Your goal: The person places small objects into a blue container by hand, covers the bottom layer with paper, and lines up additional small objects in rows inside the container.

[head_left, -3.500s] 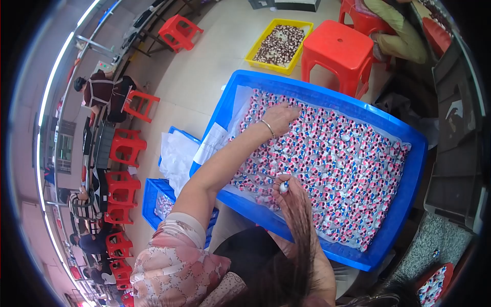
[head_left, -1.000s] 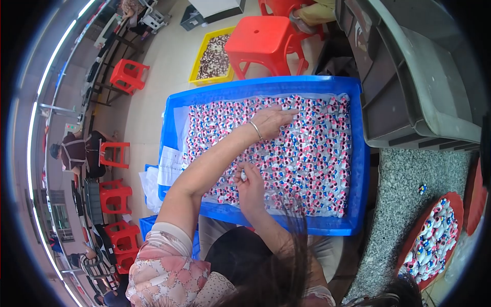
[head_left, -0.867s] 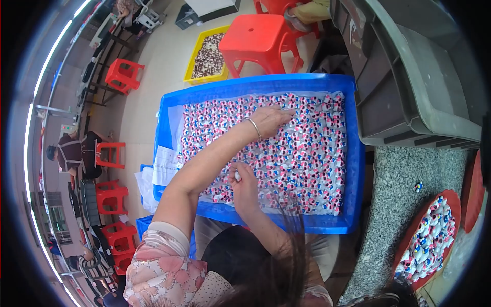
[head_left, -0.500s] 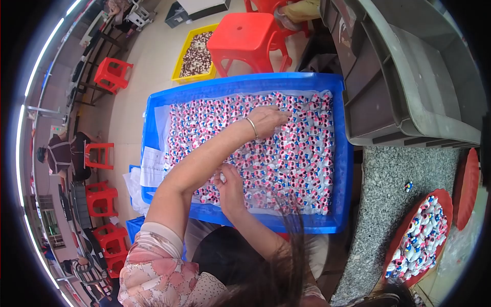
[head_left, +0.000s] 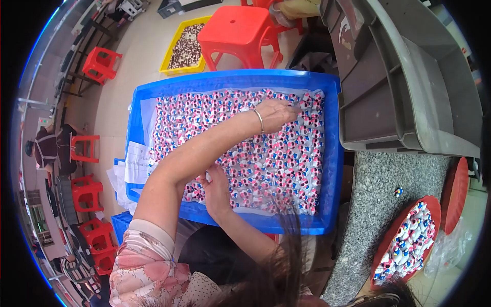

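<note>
On the left, far from the hands, red plastic stools (head_left: pixel 89 148) stand in a row on the pale floor, and another person (head_left: pixel 43 148) sits there at work. A sheet of white paper (head_left: pixel 135 162) lies on the left edge of the big blue plastic tray (head_left: pixel 335 153), which rests on the person's lap. The tray's long side runs from left to right, and it is packed with rows of small pink, white and blue toy pieces (head_left: pixel 276 153). The right hand (head_left: pixel 215 187) is low in the tray, near its close left corner, with the fingers curled on 1 small white toy piece (head_left: pixel 207 176) that it pinches at the tips. The left arm crosses over it and goes up and to the right. The left hand (head_left: pixel 276 113), with a thin silver bangle (head_left: pixel 259 121) on the wrist, rests on the toy pieces near the far right corner, fingers bent down on them; I cannot tell if it grips any. So the far rows are nearer the left hand and the close rows are nearer the right hand. On the right stands a grey plastic bin (head_left: pixel 409 82), and lower down a red round plastic dish (head_left: pixel 386 240) holds more toy pieces on a speckled stone counter (head_left: pixel 378 179).
</note>
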